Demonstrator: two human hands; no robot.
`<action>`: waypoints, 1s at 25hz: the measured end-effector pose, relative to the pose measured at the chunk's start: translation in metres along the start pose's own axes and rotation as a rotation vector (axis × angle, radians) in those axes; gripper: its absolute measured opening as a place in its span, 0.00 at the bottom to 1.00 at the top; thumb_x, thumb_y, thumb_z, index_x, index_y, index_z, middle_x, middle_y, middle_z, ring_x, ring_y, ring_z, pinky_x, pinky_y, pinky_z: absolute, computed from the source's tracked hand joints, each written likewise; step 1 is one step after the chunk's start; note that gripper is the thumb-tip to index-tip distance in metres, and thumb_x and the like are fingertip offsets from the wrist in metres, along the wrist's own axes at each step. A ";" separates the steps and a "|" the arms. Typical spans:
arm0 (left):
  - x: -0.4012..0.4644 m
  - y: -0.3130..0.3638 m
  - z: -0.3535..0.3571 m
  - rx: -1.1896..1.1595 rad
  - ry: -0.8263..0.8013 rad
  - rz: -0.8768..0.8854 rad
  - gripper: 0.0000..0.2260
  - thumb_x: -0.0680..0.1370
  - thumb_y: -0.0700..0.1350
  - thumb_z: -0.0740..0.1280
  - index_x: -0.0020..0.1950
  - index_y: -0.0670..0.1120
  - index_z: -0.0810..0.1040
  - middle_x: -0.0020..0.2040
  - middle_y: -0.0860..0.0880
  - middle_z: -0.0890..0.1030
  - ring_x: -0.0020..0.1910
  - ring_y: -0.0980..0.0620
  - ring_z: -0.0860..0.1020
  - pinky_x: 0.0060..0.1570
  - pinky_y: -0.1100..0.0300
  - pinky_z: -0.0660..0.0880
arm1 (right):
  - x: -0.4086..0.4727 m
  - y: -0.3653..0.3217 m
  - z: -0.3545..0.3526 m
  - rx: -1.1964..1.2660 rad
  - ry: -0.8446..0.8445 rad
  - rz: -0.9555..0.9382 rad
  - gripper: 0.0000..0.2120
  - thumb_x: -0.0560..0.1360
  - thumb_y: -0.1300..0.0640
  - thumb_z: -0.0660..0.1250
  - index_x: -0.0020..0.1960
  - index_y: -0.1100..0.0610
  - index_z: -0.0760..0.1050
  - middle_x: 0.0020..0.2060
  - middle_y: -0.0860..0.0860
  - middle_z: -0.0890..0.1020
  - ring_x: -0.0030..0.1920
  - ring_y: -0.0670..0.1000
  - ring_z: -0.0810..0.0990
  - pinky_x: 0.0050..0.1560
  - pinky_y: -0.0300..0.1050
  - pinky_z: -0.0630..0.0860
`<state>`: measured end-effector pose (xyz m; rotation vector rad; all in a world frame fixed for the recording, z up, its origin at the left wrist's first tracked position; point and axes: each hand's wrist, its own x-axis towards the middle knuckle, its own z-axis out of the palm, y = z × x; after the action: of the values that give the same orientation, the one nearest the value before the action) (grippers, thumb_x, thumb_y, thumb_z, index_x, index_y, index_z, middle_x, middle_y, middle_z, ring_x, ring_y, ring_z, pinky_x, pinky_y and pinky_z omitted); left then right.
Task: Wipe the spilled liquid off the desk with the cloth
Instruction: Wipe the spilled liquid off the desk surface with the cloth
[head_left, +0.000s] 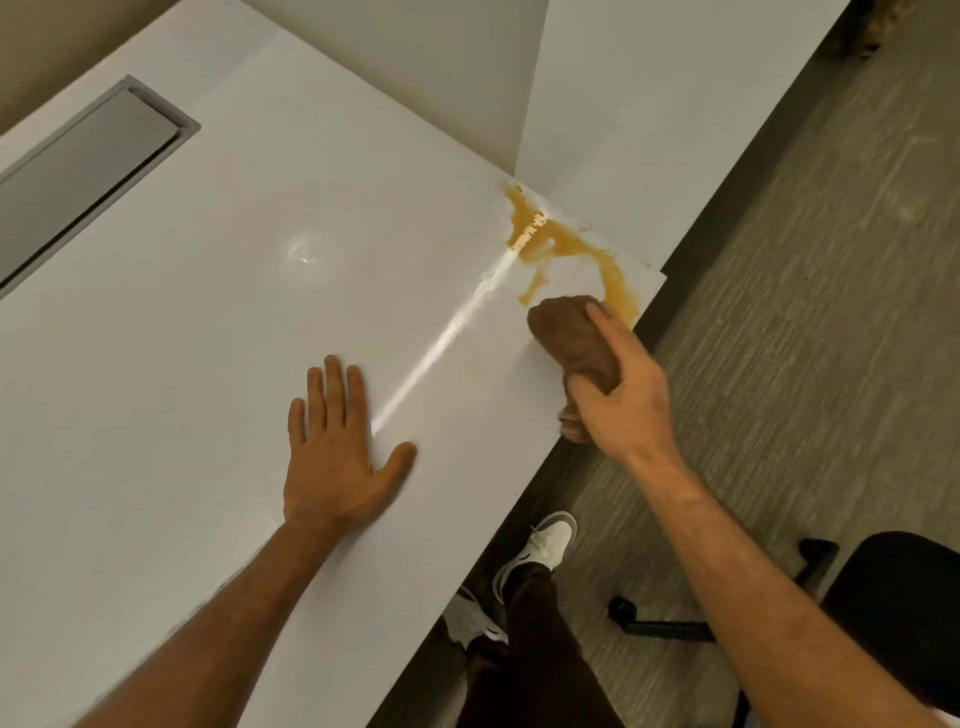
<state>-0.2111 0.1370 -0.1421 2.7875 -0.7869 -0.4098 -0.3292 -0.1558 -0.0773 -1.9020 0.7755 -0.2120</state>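
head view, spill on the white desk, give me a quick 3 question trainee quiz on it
1. True or false: the left hand grips the brown cloth.
2. The orange-brown spill lies: A) beside the grey cable hatch, B) at the desk corner by the white partition, C) on the floor.
3. Fill in: the right hand holds the ____.

Key: 1 false, it rests flat on the desk; 2 B; 3 cloth.
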 end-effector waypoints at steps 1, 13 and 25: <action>0.000 0.000 0.000 -0.003 0.002 0.000 0.46 0.77 0.71 0.52 0.84 0.48 0.36 0.85 0.47 0.34 0.84 0.47 0.34 0.82 0.43 0.41 | 0.004 0.008 0.014 -0.218 -0.037 -0.024 0.38 0.76 0.57 0.72 0.81 0.44 0.59 0.78 0.43 0.65 0.71 0.56 0.75 0.66 0.62 0.77; 0.001 0.000 0.003 -0.019 0.028 0.009 0.46 0.77 0.71 0.52 0.85 0.48 0.38 0.85 0.47 0.37 0.84 0.46 0.37 0.82 0.41 0.43 | 0.005 0.011 0.078 -0.273 -0.159 -0.266 0.38 0.71 0.64 0.71 0.78 0.46 0.66 0.74 0.49 0.73 0.73 0.52 0.72 0.62 0.53 0.76; 0.001 0.000 0.004 -0.004 0.034 0.003 0.46 0.77 0.70 0.54 0.85 0.47 0.39 0.86 0.48 0.37 0.84 0.46 0.37 0.82 0.41 0.44 | 0.080 0.001 0.053 -0.249 0.063 -0.132 0.35 0.76 0.57 0.72 0.80 0.53 0.63 0.78 0.52 0.66 0.78 0.51 0.63 0.77 0.56 0.65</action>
<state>-0.2112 0.1358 -0.1458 2.7816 -0.7823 -0.3623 -0.2425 -0.1646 -0.1181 -2.1947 0.7461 -0.2687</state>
